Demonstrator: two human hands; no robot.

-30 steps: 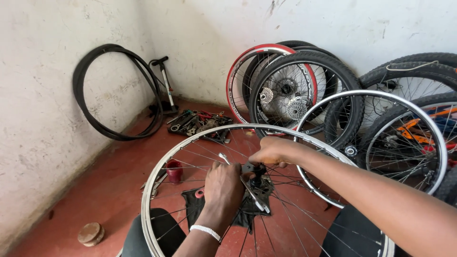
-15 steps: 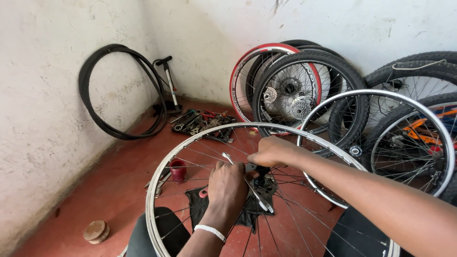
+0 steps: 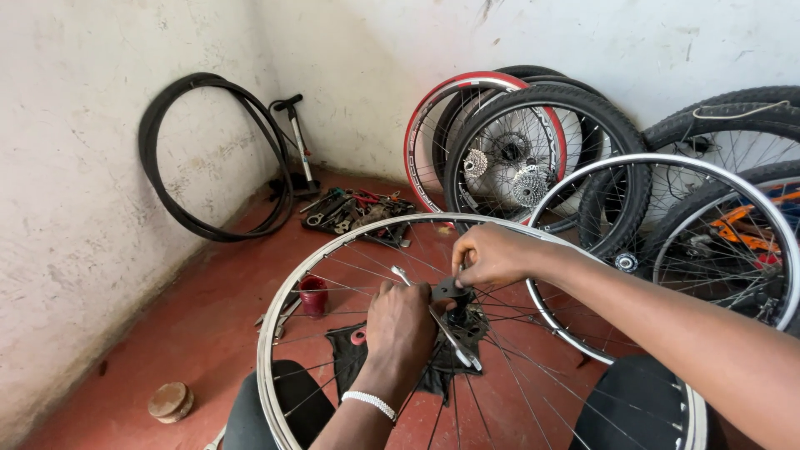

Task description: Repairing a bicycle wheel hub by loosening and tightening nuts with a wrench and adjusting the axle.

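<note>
A bare silver bicycle rim point(image 3: 287, 287) with thin spokes lies across my knees. At its centre sits the dark hub point(image 3: 458, 312). My left hand point(image 3: 402, 329), with a white bracelet at the wrist, grips a slim silver wrench point(image 3: 450, 333) that runs across the hub. My right hand point(image 3: 492, 254) reaches in from the right and closes on a black tool point(image 3: 452, 291) set on top of the hub axle. A dark rag point(image 3: 346, 350) lies on the floor under the wheel.
Several wheels and tyres point(image 3: 533, 158) lean against the back wall at the right. A loose black tyre point(image 3: 208, 158) and a floor pump point(image 3: 296, 142) stand in the corner. Hand tools point(image 3: 354, 212) lie on the red floor, with a small red cup point(image 3: 313, 294) and a round wooden disc point(image 3: 171, 402).
The view has drifted slightly, so the scene sits further right. Both hands stay at the hub with only small shifts of the tools.
</note>
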